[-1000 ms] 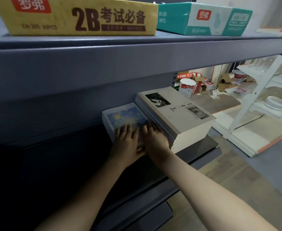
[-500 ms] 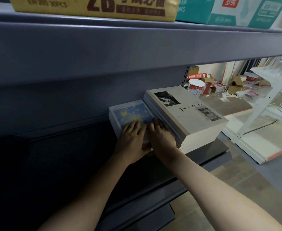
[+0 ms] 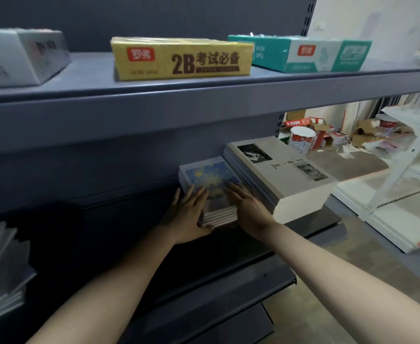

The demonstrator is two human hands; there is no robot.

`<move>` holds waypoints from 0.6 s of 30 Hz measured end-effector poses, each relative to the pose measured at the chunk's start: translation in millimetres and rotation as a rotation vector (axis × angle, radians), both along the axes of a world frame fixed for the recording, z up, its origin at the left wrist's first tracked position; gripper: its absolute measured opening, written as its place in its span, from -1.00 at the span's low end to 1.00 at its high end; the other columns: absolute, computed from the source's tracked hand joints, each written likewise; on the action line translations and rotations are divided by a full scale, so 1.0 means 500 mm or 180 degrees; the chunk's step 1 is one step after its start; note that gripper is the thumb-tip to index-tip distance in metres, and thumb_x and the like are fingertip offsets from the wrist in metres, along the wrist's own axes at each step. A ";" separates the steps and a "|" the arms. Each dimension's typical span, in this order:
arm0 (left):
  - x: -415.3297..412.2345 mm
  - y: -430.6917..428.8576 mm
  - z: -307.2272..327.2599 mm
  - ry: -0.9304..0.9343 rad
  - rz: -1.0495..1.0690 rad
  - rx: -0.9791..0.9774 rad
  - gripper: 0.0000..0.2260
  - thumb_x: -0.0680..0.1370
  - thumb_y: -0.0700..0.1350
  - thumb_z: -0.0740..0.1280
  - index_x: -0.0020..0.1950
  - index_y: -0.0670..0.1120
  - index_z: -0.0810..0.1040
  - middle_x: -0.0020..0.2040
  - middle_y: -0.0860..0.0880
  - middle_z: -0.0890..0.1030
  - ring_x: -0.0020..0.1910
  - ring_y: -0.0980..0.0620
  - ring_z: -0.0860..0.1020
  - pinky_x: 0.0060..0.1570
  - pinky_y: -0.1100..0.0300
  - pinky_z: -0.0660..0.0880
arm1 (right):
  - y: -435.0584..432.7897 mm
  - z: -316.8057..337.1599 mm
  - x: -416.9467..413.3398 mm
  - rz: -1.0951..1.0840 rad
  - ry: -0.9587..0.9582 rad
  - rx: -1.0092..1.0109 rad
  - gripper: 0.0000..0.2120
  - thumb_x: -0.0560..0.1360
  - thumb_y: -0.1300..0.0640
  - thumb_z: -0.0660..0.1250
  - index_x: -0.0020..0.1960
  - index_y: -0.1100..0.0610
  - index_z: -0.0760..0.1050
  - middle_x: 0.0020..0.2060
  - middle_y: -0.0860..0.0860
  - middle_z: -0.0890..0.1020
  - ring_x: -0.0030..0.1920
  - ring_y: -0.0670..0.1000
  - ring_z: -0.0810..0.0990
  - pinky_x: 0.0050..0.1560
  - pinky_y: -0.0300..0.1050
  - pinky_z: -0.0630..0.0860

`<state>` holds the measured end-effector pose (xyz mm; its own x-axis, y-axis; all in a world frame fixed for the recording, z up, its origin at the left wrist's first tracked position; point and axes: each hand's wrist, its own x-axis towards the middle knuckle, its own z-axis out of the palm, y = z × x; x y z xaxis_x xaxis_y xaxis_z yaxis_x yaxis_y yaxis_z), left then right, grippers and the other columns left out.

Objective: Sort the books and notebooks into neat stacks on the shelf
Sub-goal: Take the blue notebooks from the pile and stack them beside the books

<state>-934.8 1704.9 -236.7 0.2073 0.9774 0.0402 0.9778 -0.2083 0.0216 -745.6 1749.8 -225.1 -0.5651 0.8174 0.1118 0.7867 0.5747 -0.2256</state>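
A small stack of notebooks [image 3: 210,178] with a blue starry cover lies on the dark lower shelf [image 3: 310,220]. Right beside it stands a taller stack of grey books [image 3: 288,180] with photos on the top cover. My left hand [image 3: 187,216] presses the small stack's front left corner, fingers straight along the top left edge and thumb against the front edge. My right hand [image 3: 249,209] lies flat on the stack's right side, in the gap next to the grey books.
The upper shelf [image 3: 204,95] carries a grey box [image 3: 17,58], a yellow box [image 3: 181,58] and a teal box [image 3: 300,54]. Loose notebooks [image 3: 0,269] lie in the dark at the lower left. White shelving [image 3: 402,170] and floor clutter lie to the right.
Both hands slid apart from the middle of the blue cover to the stack's left and right sides. The view pulled back and now shows the upper shelf's top.
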 end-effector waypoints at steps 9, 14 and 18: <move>-0.167 -0.173 0.089 0.0255 0.0439 0.0292 -0.26 0.53 0.21 0.20 0.56 -0.07 -0.06 0.56 0.00 -0.13 0.53 0.01 -0.20 0.46 -0.02 -0.31 | -0.130 0.064 -0.184 0.0544 -0.0010 0.0100 -0.33 0.51 0.27 0.21 0.53 0.05 0.02 0.54 0.00 -0.06 0.53 0.05 -0.16 0.48 0.00 -0.21; -0.294 -0.304 0.117 0.0493 0.0966 0.0380 -0.30 0.53 0.21 0.19 0.55 -0.06 0.02 0.57 -0.02 -0.06 0.54 -0.03 -0.13 0.47 -0.02 -0.27 | -0.224 0.086 -0.317 0.0964 0.0137 0.0269 -0.38 0.52 0.31 0.14 0.53 0.06 0.06 0.54 -0.03 -0.04 0.53 0.00 -0.17 0.50 -0.01 -0.20; -0.390 -0.414 0.120 0.0493 0.1426 0.0269 -0.19 0.40 0.34 -0.03 0.56 -0.05 -0.02 0.57 -0.03 -0.07 0.54 -0.07 -0.14 0.46 -0.03 -0.28 | -0.300 0.093 -0.413 0.1293 0.0204 0.0253 -0.37 0.51 0.33 0.11 0.53 0.06 0.05 0.54 -0.05 -0.04 0.53 -0.01 -0.18 0.50 -0.01 -0.21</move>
